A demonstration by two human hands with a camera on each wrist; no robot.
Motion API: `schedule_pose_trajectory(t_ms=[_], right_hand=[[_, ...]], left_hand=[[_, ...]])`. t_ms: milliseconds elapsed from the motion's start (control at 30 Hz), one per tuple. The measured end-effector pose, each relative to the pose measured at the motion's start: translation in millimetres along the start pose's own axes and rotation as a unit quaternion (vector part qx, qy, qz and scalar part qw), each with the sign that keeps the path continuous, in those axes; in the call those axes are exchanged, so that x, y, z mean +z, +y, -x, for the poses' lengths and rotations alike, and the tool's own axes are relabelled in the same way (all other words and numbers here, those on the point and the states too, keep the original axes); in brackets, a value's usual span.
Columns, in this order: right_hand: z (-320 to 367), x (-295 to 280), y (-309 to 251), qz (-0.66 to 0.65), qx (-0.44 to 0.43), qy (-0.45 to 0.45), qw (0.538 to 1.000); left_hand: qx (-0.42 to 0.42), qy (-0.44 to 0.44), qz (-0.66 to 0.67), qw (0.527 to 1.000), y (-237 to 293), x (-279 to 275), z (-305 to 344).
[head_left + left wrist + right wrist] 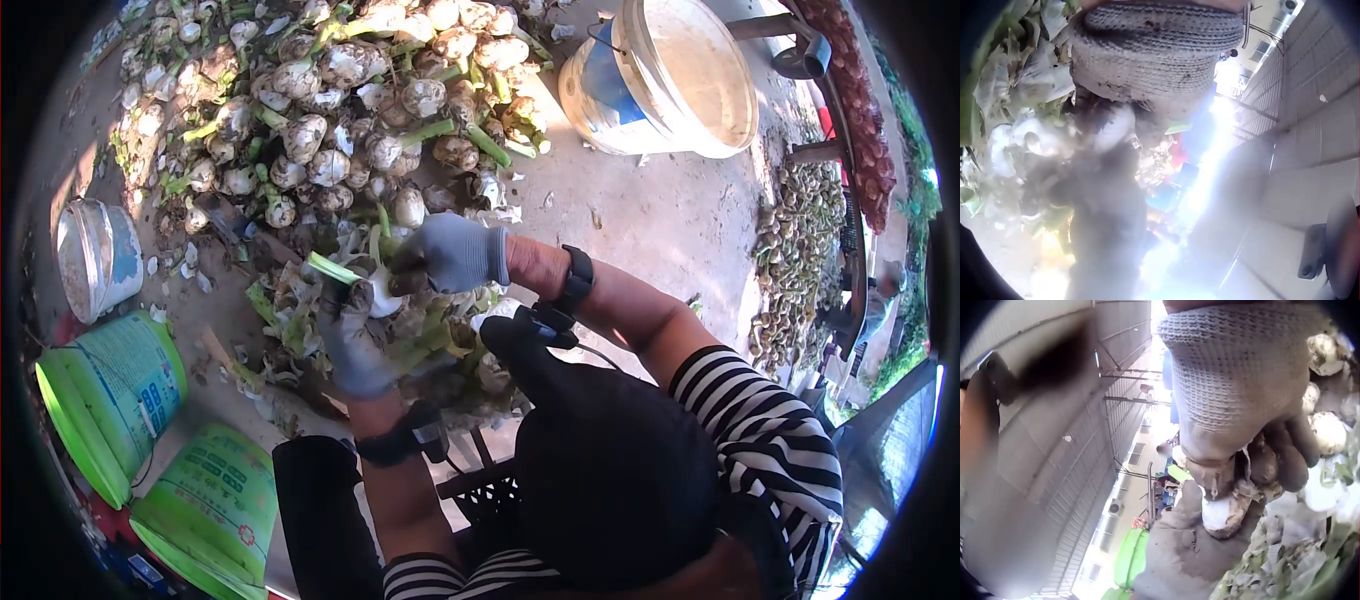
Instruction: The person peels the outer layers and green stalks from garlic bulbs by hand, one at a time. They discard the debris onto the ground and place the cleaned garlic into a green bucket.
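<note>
My left hand (355,345), in a soiled grey glove, grips a garlic bulb (384,298) with white, partly bare skin and a cut green stem (332,268). From the other side my gloved right hand (455,255) meets the bulb, its fingers curled. In the right wrist view, the right thumb and fingers pinch at the brown outer skin of the bulb (1219,515), while the left hand (1179,550) cups it from below. Glare blurs much of the left wrist view, where the bulb (1116,128) shows just under the glove cuff. Peeled leaves and skins (430,345) lie under both hands.
A large heap of garlic bulbs (320,130) with cut stems spreads ahead. A white bucket (610,100) stands at the far right, a smaller pail (110,255) at the left. Two green buckets (125,380) are nearer on the left. More produce (800,260) covers the ground at right.
</note>
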State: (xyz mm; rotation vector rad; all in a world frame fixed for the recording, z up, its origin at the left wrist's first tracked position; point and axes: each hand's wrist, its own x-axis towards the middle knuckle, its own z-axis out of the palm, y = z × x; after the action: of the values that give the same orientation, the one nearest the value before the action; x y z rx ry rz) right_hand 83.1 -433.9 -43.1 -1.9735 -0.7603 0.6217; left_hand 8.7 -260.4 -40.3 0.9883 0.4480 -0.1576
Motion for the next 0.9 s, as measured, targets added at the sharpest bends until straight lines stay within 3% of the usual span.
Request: schedule_pose_trajectory(t_ms=[33,67,100,133,200,267,300,333,400,467,533,600,700,733,767,800,867,900], right_hand=[[0.0,3.8,11.0,-0.073,-0.049,0.018,0.996],[1.5,2.6,10.6,-0.074,-0.049,0.017,0.996],[4.5,-1.3,10.1,-0.203,-0.018,-0.014,0.979],[7.5,-5.3,10.6,-0.329,0.012,-0.046,0.943],[22.9,-15.8,11.4,-0.449,-0.032,0.016,0.893],[29.2,-24.0,15.4,-0.403,-0.06,0.079,0.91],[31.1,-32.4,9.7,-0.469,0.03,0.016,0.882],[23.9,-24.8,9.0,-0.446,0.074,-0.006,0.892],[9.7,-5.6,12.5,-0.16,-0.016,0.057,0.985],[8.6,-5.4,-5.0,-0.124,0.012,0.056,0.991],[-0.4,-5.6,-24.1,0.107,0.067,-0.017,0.992],[-3.7,6.4,-20.9,0.118,0.053,0.013,0.992],[-6.4,3.8,-10.3,0.048,-0.006,0.004,0.999],[-3.1,-0.7,-7.2,-0.114,-0.028,-0.009,0.993],[0.7,-4.8,-4.8,-0.273,-0.051,-0.023,0.96],[6.3,-8.5,-3.2,-0.274,-0.052,-0.026,0.96],[20.2,-18.4,0.4,-0.439,-0.033,0.03,0.898],[25.4,-24.1,-0.3,-0.445,-0.056,0.06,0.892]], left_hand=[[0.001,-0.026,0.03,0.999,-1.9,-6.2,0.7],[0.0,-0.025,0.029,0.999,-1.5,-6.0,1.7],[0.006,-0.013,0.065,0.998,-1.1,-4.2,0.7],[0.014,0.0,0.101,0.995,-0.6,-3.1,-1.3],[-0.002,0.027,0.167,0.986,1.8,-8.7,-3.8],[-0.017,0.051,0.232,0.971,2.8,-12.4,-4.1],[0.003,0.036,0.198,0.98,2.1,-12.4,-4.0],[0.022,0.02,0.163,0.986,1.0,-11.8,-3.6],[0.043,0.005,0.132,0.99,-3.9,-10.3,-5.8],[0.068,-0.007,0.104,0.992,-4.9,-4.5,-5.5],[0.091,0.035,-0.042,0.994,-0.8,4.8,-0.5],[0.067,-0.011,-0.11,0.992,0.4,-1.1,1.5],[0.109,0.029,-0.062,0.992,3.7,4.2,4.9],[0.095,0.03,-0.013,0.995,1.5,1.1,5.7],[0.082,0.033,0.037,0.995,-1.3,-3.1,5.6],[0.083,0.036,0.037,0.995,-4.2,-11.4,3.1],[0.033,-0.001,0.149,0.988,-6.5,-23.9,-5.8],[0.027,0.044,0.148,0.988,-6.5,-23.2,-7.9]])
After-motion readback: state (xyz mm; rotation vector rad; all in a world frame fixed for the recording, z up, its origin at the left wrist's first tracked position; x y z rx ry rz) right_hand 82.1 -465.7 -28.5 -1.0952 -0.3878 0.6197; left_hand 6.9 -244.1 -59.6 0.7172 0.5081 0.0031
